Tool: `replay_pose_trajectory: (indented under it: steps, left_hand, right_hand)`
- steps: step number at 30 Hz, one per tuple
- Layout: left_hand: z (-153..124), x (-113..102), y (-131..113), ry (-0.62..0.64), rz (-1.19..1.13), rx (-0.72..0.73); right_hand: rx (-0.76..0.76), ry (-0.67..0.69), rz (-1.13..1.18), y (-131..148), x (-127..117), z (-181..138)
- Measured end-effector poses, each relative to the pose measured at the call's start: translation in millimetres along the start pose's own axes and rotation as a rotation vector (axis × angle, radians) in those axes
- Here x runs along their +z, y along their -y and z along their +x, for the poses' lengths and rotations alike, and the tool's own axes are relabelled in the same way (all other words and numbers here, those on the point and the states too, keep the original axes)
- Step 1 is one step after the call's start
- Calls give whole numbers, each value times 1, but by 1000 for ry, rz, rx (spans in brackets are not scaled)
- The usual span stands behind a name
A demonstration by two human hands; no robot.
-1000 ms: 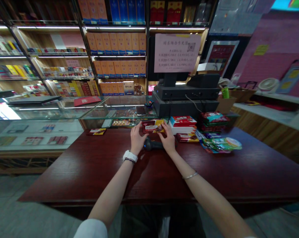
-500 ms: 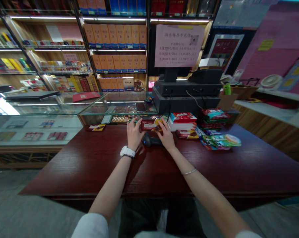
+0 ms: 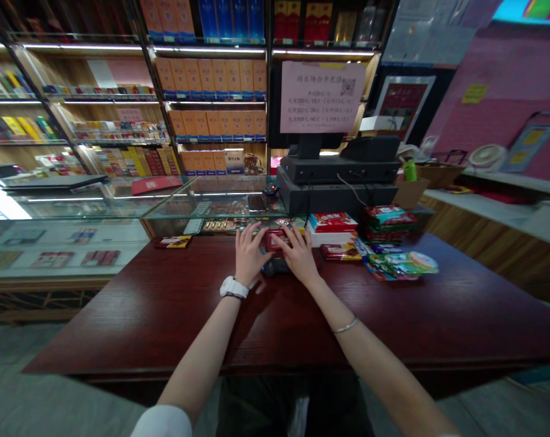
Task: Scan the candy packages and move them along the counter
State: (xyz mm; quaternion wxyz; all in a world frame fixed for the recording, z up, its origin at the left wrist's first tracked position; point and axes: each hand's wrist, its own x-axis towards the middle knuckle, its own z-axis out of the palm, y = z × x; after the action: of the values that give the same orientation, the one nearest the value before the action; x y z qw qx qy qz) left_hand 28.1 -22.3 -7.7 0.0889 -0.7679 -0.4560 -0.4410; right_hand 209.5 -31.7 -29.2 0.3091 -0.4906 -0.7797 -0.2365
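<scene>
Both my hands meet on a small red snack packet (image 3: 274, 238) at the far middle of the dark red wooden table (image 3: 175, 315). My left hand (image 3: 249, 255), with a white watch at the wrist, grips the packet's left end, fingers spread over it. My right hand (image 3: 297, 255), a thin bracelet on its forearm, covers the right end with fingers laid across the top. A black handheld scanner (image 3: 272, 267) lies on the table just under the packet, mostly hidden by my hands.
To the right lie a red-and-white box stack (image 3: 334, 226), stacked snack packets (image 3: 387, 221) and loose packets (image 3: 400, 264). A black register with a paper sign (image 3: 339, 176) stands behind. A glass display counter (image 3: 120, 209) and stocked shelves (image 3: 211, 91) lie at left and back. A lone packet (image 3: 172, 241) rests at the table's far left.
The packet has been turned and lowered, so less of its face shows. My fingers have closed further over it, and both hands have drawn closer together above the scanner.
</scene>
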Motion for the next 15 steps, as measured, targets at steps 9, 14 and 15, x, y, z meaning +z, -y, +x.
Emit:
replay_pose_trajectory:
  steps: [9, 14, 15]
  left_hand:
    - [-2, 5, -4, 31, -12, 9]
    - [-2, 7, -3, 56, -31, 18]
    - [-2, 7, -3, 65, -40, 20]
  right_hand:
    - [-84, 75, 9, 9, -5, 2]
    - [-74, 11, 88, 6, -1, 1]
    - [-73, 0, 102, 5, -1, 1]
